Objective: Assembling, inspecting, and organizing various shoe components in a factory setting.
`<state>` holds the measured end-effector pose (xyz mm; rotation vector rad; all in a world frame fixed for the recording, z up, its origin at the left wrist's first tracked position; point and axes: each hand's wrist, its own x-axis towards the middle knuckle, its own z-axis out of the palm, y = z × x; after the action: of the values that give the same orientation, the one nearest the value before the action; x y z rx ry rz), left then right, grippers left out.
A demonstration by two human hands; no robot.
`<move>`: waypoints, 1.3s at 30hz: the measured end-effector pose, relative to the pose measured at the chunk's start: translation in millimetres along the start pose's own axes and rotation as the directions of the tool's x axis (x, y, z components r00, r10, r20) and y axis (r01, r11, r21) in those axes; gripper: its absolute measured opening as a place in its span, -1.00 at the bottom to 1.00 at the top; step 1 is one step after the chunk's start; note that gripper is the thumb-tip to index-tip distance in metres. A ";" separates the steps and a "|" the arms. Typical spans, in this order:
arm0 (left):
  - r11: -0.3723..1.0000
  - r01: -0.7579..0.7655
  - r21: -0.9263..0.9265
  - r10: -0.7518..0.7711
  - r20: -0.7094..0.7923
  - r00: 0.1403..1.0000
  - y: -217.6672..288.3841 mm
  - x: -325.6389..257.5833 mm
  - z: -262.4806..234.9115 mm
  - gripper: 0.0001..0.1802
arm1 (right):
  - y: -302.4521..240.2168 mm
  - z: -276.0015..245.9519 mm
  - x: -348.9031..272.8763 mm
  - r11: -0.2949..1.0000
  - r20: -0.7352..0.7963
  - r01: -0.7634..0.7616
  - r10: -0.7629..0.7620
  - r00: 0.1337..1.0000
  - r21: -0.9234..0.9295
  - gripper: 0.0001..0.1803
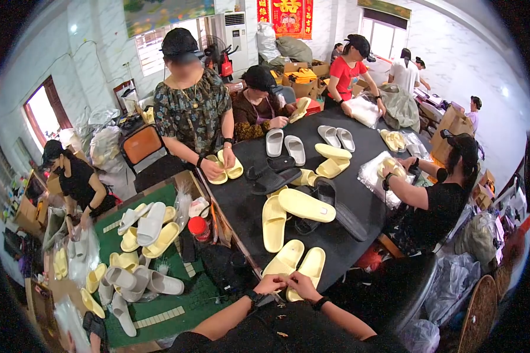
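Handwork close to the near edge

A broad, flat, black-topped table [235, 206] is bordered along its left by a thin brown edge strip [242, 250]; beyond it, a rectangular green tabletop [203, 312] is partly covered by smooth grey slippers [152, 223] and others. Some bare black surface is left as moving room beside that strip; less is left straight ahead, where a long pale-yellow slipper [307, 205] is laid across others. At the near edge, a moulded pale-yellow slipper pair [284, 257] is set side by side. Over its near end, left hand [270, 284] and right hand [302, 286] are brought together, fingers bent; whether anything is grasped cannot be told.
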<state>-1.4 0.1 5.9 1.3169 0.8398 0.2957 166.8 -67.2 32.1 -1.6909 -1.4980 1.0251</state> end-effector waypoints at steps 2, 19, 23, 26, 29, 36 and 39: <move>1.000 -0.013 0.001 0.013 0.014 1.000 -4.0 0.9 -1.2 -0.83 | -2.8 0.6 -0.7 0.999 -0.003 0.016 -0.017 1.000 -0.032 -0.80; 0.998 0.012 -0.064 -0.012 0.006 1.000 -16.4 5.3 -7.9 -0.78 | 1.9 0.0 0.8 0.997 -0.049 0.057 -0.055 0.997 0.044 -0.84; 0.996 -0.065 -0.066 0.068 0.040 0.997 -20.7 7.6 -9.0 -0.78 | -10.2 1.0 0.7 1.000 0.014 0.015 -0.015 1.000 0.023 -0.83; 0.998 -0.056 -0.004 0.056 0.028 0.998 -4.6 3.7 -4.9 -0.78 | -6.9 -2.8 -0.2 0.999 -0.006 -0.029 0.030 1.000 0.043 -0.81; 0.999 0.036 -0.002 -0.036 0.001 0.999 -4.3 2.3 -8.8 -0.76 | -2.0 -3.0 0.7 0.994 -0.019 -0.045 0.047 0.999 0.102 -0.80; 0.996 0.030 -0.086 -0.029 0.017 0.999 -15.0 7.3 -9.3 -0.78 | -1.3 2.7 2.0 0.997 -0.034 0.067 -0.066 0.997 0.026 -0.79; 0.997 0.065 0.040 -0.065 -0.006 0.998 5.0 0.0 -6.4 -0.78 | 4.2 1.6 1.2 0.999 -0.009 0.038 -0.037 0.999 0.027 -0.82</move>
<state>-4.5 6.1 10.4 1.3238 0.8951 0.2320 167.5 -66.6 27.5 -1.6408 -1.4984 1.0121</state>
